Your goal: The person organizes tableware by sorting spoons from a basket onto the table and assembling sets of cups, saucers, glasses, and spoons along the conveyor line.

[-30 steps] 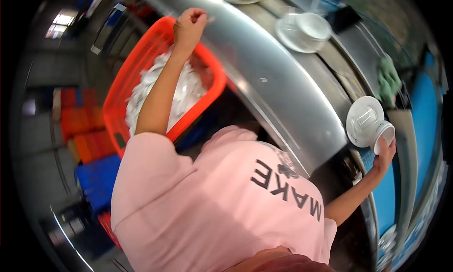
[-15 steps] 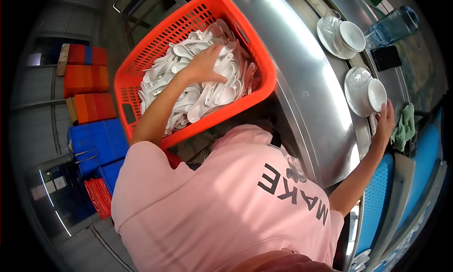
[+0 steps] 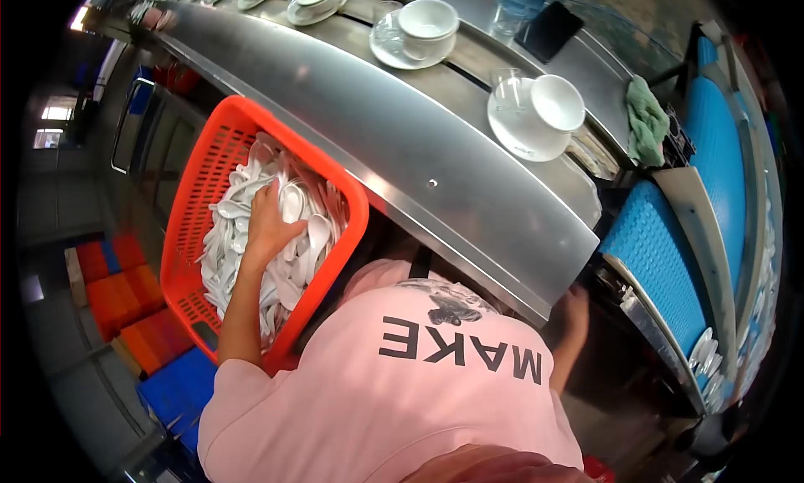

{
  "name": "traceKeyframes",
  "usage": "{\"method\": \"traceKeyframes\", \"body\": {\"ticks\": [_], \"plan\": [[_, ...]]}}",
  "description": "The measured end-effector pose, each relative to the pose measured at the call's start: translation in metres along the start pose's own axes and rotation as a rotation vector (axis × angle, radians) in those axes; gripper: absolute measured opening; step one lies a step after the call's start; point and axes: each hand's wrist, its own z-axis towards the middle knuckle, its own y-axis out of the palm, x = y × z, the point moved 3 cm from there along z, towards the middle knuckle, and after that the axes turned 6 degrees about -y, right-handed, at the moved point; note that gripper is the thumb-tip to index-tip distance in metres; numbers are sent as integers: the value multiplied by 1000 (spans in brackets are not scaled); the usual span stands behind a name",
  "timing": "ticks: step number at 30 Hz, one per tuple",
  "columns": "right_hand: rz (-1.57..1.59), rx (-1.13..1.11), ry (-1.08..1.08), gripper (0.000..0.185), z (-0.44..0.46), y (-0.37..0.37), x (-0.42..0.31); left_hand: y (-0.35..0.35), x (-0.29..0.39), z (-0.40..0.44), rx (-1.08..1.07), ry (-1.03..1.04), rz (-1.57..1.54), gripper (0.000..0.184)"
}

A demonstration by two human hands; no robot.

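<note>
My left hand (image 3: 272,225) reaches into a red plastic basket (image 3: 354,198) heaped with white soup spoons (image 3: 251,269). Its thumb is spread from the fingers, which touch the spoons at the top of the heap; no spoon is lifted clear. My right hand (image 3: 573,305) hangs low by the near right corner of the steel counter (image 3: 469,198), blurred, its fingers hard to make out. On the counter's far side stands a place setting of a white bowl (image 3: 558,103), a saucer (image 3: 529,145) and a clear glass (image 3: 506,89).
More bowl settings (image 3: 427,23) run along the counter to the left. A black phone (image 3: 550,31), a bluish clear container (image 3: 515,10) and a green cloth (image 3: 646,123) lie beyond. Blue conveyor belting (image 3: 657,253) is at right. Orange crates (image 3: 126,303) and blue crates (image 3: 177,391) stand at left.
The view has turned, so basket and counter appear shifted. My right hand has left the nearest bowl and dropped beside the counter's end. My left hand stays among the spoons.
</note>
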Motion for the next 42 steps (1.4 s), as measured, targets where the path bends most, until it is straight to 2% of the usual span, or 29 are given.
{"method": "traceKeyframes", "body": {"ticks": [1, 3, 4, 5, 8, 9, 12, 13, 16, 18, 20, 24, 25, 26, 28, 30, 31, 32, 34, 35, 36, 38, 42], "plan": [[-92, 84, -16, 19, 23, 14, 24, 0, 1, 0, 1, -15, -4, 92], [-299, 200, -76, 19, 56, 45, 46, 7, 7, -7, 133, -17, 16, 89], [-378, 234, -91, 19, 66, 58, 52, 11, 11, -11, 205, -18, 29, 88], [-440, 263, -102, 19, 72, 68, 54, 12, 14, -15, 201, -111, 73, 82], [-546, 318, -111, 20, 79, 92, 58, 15, 6, -12, 262, -136, -15, 76], [-559, 329, -114, 20, 80, 95, 59, 11, 2, -10, 372, -52, -50, 58], [-583, 363, -145, 20, 81, 102, 58, -1, -21, -3, 273, -201, -340, 41], [-582, 371, -162, 20, 81, 102, 56, -6, -24, -5, 388, -192, -282, 29], [-577, 399, -215, 21, 83, 98, 46, -17, -32, -8, 596, -125, -518, 29], [-569, 414, -262, 21, 79, 91, 36, -32, -31, -8, 622, -187, -551, 27], [-557, 413, -323, 21, 73, 80, 21, -64, 4, -12, 614, -212, -632, 27], [-514, 250, -472, 22, 33, 45, -27, -102, 77, -5, 563, 55, -559, 28], [-489, 159, -498, 22, 21, 35, -41, -110, 106, -5, 515, 237, -575, 32], [-451, 48, -512, 22, 9, 23, -54, -111, 119, 2, 432, 291, -505, 37], [-325, -102, -511, 24, -20, -1, -82, -116, 164, 14, 366, 706, -316, 36], [-66, -42, -412, 24, -53, -25, -115, -101, 191, 31, 167, 859, -215, 40], [1, 54, -497, 23, -65, -37, -133, -91, 203, 38, 116, 948, -140, 41], [70, 152, -583, 23, -70, -48, -143, -78, 211, 48, -19, 919, -82, 41], [91, 541, -673, 24, -56, -74, -146, -52, 225, 62, -140, 1034, -53, 39], [-46, 712, -734, 23, -44, -85, -144, -42, 233, 64, -218, 1037, -36, 38], [-151, 772, -747, 23, -33, -92, -143, -32, 239, 66, -296, 1038, -16, 37], [-365, 886, -764, 22, -12, -102, -139, -15, 247, 68, -273, 1099, -29, 37], [-363, 953, -719, 22, 18, -103, -123, 7, 251, 62, -182, 1216, -144, 43]]}}
